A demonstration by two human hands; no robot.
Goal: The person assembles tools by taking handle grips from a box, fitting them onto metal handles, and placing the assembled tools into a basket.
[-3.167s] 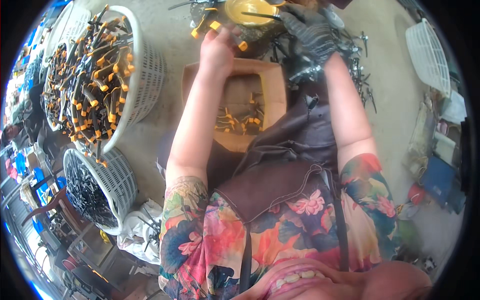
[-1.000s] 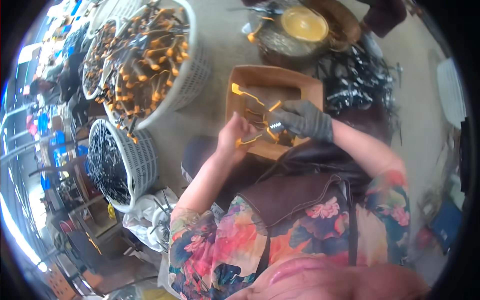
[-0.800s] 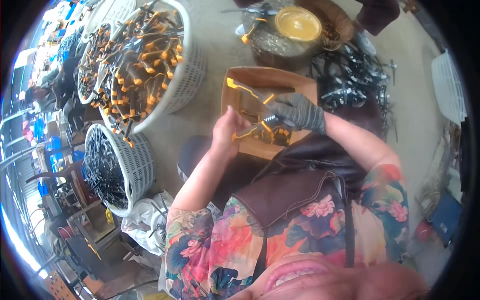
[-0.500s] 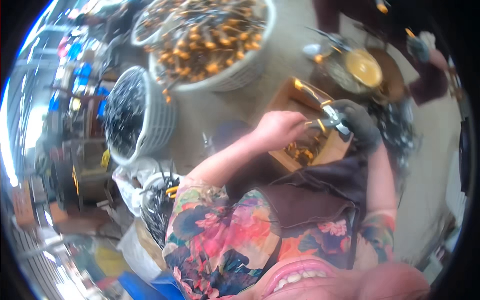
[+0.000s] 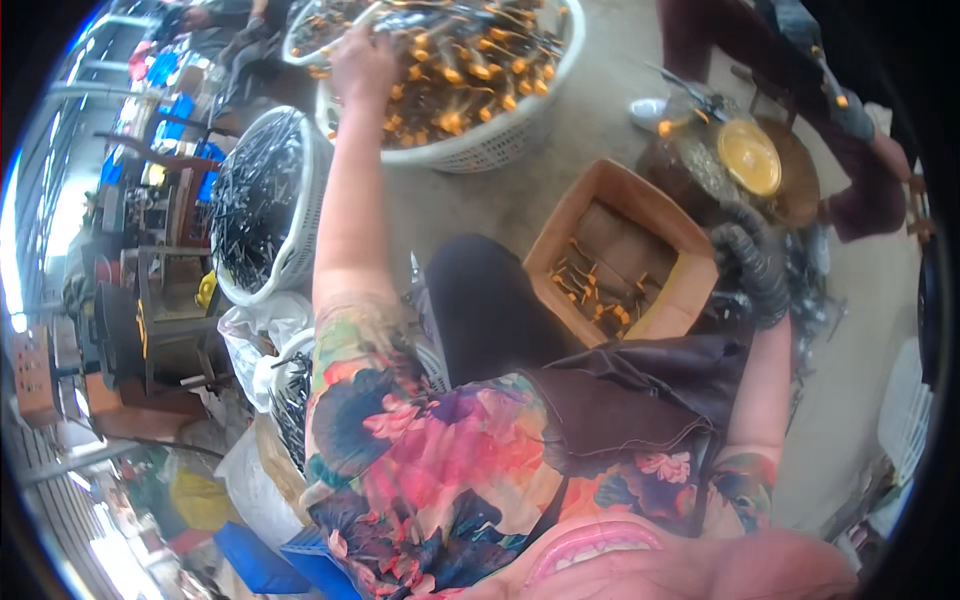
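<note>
My bare left hand (image 5: 365, 65) reaches over the left part of a large white basket (image 5: 460, 155) heaped with orange-tipped, dark-handled hand tools (image 5: 450, 65). Its fingers are blurred among them, so any grip is hidden. On the right, my right hand (image 5: 755, 262) wears a dark grey glove. Its fingers are curled in beside the far right side of a cardboard box (image 5: 690, 290), and whatever they may hold is hidden. Several small orange-and-black pieces (image 5: 600, 295) lie inside this box, which stands before my lap.
A white basket of black parts (image 5: 262, 205) stands on the left. Beyond the box are a yellow dish (image 5: 748, 157) on a round stand and a co-worker's gloved hand (image 5: 850, 115). Dark pieces (image 5: 812, 285) lie on the floor at right. White sacks (image 5: 262, 335) sit at my left.
My left hand has left the plier-like tool in front of me and swung far left to the large basket. The right hand has drawn slightly right; that tool no longer shows between my hands.
</note>
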